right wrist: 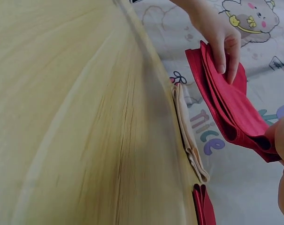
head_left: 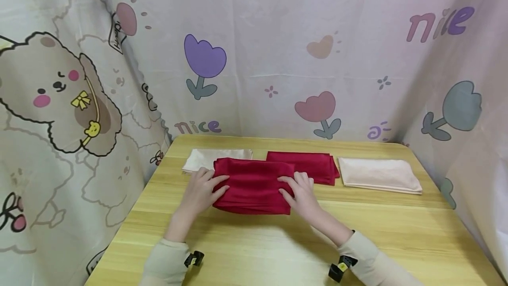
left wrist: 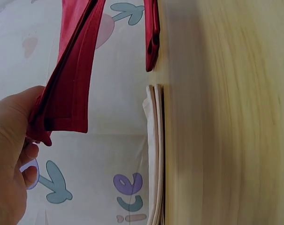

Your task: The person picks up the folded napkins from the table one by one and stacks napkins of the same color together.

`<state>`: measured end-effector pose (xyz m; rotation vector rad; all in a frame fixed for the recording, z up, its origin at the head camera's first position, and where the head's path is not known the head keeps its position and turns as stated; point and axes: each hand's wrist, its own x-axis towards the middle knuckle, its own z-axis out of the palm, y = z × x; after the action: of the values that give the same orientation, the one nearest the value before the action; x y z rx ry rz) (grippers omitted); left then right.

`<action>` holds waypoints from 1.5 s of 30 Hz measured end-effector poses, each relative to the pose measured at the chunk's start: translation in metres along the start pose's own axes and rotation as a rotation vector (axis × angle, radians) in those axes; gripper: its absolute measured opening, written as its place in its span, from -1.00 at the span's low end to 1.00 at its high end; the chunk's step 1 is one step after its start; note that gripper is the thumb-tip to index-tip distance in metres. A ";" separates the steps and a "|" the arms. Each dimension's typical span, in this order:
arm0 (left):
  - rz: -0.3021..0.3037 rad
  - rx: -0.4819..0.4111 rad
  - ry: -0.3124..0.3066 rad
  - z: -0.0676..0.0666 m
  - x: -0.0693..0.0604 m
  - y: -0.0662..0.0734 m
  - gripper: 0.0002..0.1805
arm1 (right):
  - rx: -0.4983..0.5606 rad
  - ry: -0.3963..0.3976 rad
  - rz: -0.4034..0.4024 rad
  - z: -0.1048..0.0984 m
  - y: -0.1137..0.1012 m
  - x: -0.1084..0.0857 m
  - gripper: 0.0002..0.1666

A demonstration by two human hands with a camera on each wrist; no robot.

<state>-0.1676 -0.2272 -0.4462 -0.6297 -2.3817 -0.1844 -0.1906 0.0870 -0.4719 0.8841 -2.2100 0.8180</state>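
Observation:
A folded dark red cloth (head_left: 254,184) is held up over the table by both hands, one at each side. My left hand (head_left: 199,191) grips its left end; in the left wrist view the layered fold of this cloth (left wrist: 71,89) hangs from the fingers. At the opposite end my right hand (head_left: 303,195) pinches the cloth between thumb and fingers. Seen from the right wrist, the cloth (right wrist: 226,101) stays clear of the tabletop, its layers parted along the lower edge.
Behind the held cloth, a folded cream cloth (head_left: 206,159) lies at the back left, partly covered. A second folded red cloth (head_left: 311,167) lies at the back middle, and a pale folded cloth (head_left: 379,174) at the back right. A printed curtain (head_left: 262,56) surrounds the wooden table (head_left: 258,250).

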 end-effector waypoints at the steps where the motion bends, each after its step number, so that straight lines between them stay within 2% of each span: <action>1: 0.003 -0.004 0.000 0.001 0.001 0.001 -0.68 | -0.001 0.003 0.001 -0.001 0.001 -0.001 -0.63; 14: 0.044 -0.030 0.012 0.012 0.015 0.014 -0.63 | -0.035 0.016 0.036 -0.018 0.011 -0.008 -0.62; 23: 0.061 -0.030 -0.018 0.019 0.022 0.023 -0.61 | -0.078 0.017 0.056 -0.026 0.020 -0.017 -0.61; 30: 0.086 -0.045 -0.017 0.028 0.027 0.029 -0.61 | -0.105 0.021 0.065 -0.030 0.028 -0.022 -0.61; 45: 0.078 -0.022 -0.080 0.040 0.032 0.040 -0.58 | -0.136 0.023 0.119 -0.036 0.036 -0.029 -0.61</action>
<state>-0.1923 -0.1682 -0.4580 -0.7528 -2.4298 -0.1544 -0.1896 0.1449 -0.4824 0.6802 -2.2849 0.7179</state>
